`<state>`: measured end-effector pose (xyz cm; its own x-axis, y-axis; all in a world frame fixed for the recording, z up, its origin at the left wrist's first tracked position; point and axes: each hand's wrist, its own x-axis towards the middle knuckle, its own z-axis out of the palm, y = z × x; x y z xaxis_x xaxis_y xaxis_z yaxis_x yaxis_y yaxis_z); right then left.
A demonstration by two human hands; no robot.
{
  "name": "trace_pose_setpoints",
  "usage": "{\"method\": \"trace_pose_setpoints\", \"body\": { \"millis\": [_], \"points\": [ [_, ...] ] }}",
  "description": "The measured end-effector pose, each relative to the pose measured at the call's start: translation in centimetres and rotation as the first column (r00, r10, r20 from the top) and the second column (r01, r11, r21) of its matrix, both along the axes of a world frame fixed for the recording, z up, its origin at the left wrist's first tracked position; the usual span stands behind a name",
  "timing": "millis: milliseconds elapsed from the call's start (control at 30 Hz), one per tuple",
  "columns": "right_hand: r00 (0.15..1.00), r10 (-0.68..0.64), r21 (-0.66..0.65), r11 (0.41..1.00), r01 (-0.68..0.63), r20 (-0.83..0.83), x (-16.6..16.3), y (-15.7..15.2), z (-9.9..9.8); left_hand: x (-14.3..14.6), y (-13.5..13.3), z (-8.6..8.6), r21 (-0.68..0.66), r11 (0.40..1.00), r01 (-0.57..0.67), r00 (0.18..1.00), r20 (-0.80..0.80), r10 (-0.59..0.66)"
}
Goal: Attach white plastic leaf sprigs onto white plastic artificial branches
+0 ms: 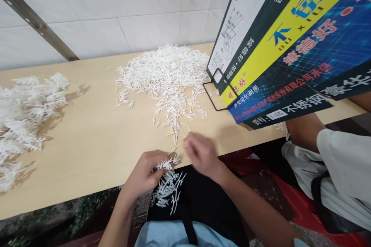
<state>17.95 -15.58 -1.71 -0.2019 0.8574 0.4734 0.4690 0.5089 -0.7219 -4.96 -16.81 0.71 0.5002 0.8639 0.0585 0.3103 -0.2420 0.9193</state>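
Observation:
My left hand (147, 173) is at the table's front edge, its fingers closed on a bunch of white branched plastic sprigs (167, 164). More of these sprigs (166, 191) hang or lie below it, over my black-clad lap. To the right, apart from it, my right hand (203, 154) is blurred by motion. Its fingers are curled in with the thumb pressed to them; whatever they may hold is too small to make out. Just beyond both hands, a trail of small thin white plastic pieces (175, 112) runs back to a large heap (169, 65) by the wall.
A pile of larger white sprigs (26, 112) covers the left of the wooden table (95, 135). A big printed cardboard box (278, 54) stands tilted at the right, with a black wire stand (216, 100) at its corner. Beyond it sits another person in a white sleeve (344, 162).

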Motion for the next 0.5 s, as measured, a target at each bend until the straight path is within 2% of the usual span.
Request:
{"method": "trace_pose_setpoints", "body": {
  "millis": [67, 100, 133, 167, 233, 333, 433, 500],
  "points": [
    [0.954, -0.278, -0.030, 0.961, 0.276, -0.113, 0.9, 0.4, -0.2, -0.4, 0.0, -0.1, -0.009, 1.000, -0.016, 0.999, 0.031, 0.016],
    [0.928, -0.354, -0.046, 0.935, 0.351, -0.115, 1.3, 0.6, -0.1, -0.6, 0.0, -0.2, -0.018, 0.999, -0.030, 0.999, 0.030, 0.031],
    [0.925, -0.373, -0.048, 0.928, 0.371, -0.075, 1.6, 0.8, 0.0, -0.7, 0.1, -0.3, -0.031, 0.998, -0.045, 0.999, 0.025, 0.046],
    [0.939, -0.344, -0.026, 0.939, 0.344, -0.002, 1.7, 0.9, 0.2, -0.8, 0.2, -0.3, -0.045, 0.997, -0.059, 0.998, 0.021, 0.060],
    [0.954, -0.211, 0.029, 0.977, 0.209, 0.213, 1.3, 0.7, 0.7, -0.8, 0.4, -0.4, -0.080, 0.994, -0.071, 0.997, 0.029, 0.073],
    [0.850, 0.004, 0.061, 0.997, -0.042, 0.527, -0.3, 0.4, 1.1, -0.8, 0.5, -0.4, -0.124, 0.990, -0.070, 0.996, 0.052, 0.077],
    [0.737, 0.109, 0.040, 0.983, -0.181, 0.667, -1.8, 2.0, 0.9, -0.7, 0.5, -0.4, -0.122, 0.991, -0.054, 0.997, 0.047, 0.060],
    [0.727, 0.088, 0.056, 0.984, -0.172, 0.681, -2.4, 4.8, 0.4, -0.6, 0.4, -0.5, -0.132, 0.988, -0.083, 0.995, 0.042, 0.090]
  ]
}}
